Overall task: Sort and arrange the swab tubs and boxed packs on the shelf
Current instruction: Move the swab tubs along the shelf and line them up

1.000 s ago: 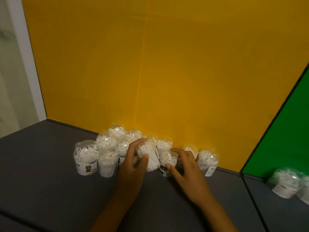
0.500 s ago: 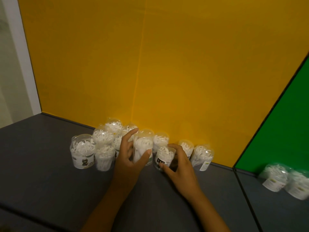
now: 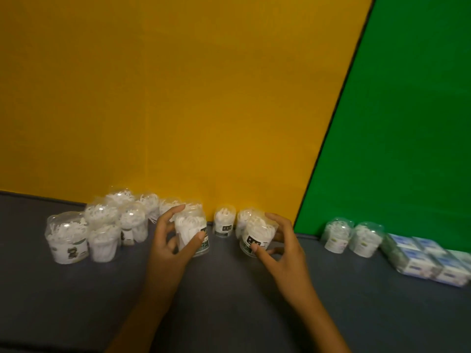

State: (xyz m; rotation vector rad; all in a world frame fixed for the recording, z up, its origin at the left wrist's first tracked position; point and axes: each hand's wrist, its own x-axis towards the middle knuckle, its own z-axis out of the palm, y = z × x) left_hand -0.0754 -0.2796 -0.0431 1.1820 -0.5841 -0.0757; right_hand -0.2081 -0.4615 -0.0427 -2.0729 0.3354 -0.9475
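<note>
The left hand (image 3: 170, 242) grips a clear tub (image 3: 191, 231) of white swabs, thumb on its near face and fingers curled round its far left side; the tub stands on the grey shelf (image 3: 229, 301) near the yellow wall (image 3: 178, 98). It has a domed clear lid and a dark green label low on its front. The right hand (image 3: 283, 247) holds a second tub (image 3: 257, 236), thumb tip on its black-and-white label, fingers curled round its right side; this tub tilts slightly left. Just behind it stands another tub, mostly hidden, and between the two hands, against the wall, a small tub (image 3: 223, 223) with a dark label.

To the left, a cluster of tubs (image 3: 102, 225) sits close together, all clear and packed with white swabs; the nearest-left one (image 3: 66, 238) is widest and bears a small dark picture. To the right, before the green wall (image 3: 407, 123), two tubs (image 3: 353, 236) with pale labels stand side by side. Beyond them, at the right edge, boxed packs (image 3: 428, 261) in white and blue lie wrapped together, blurred.
</note>
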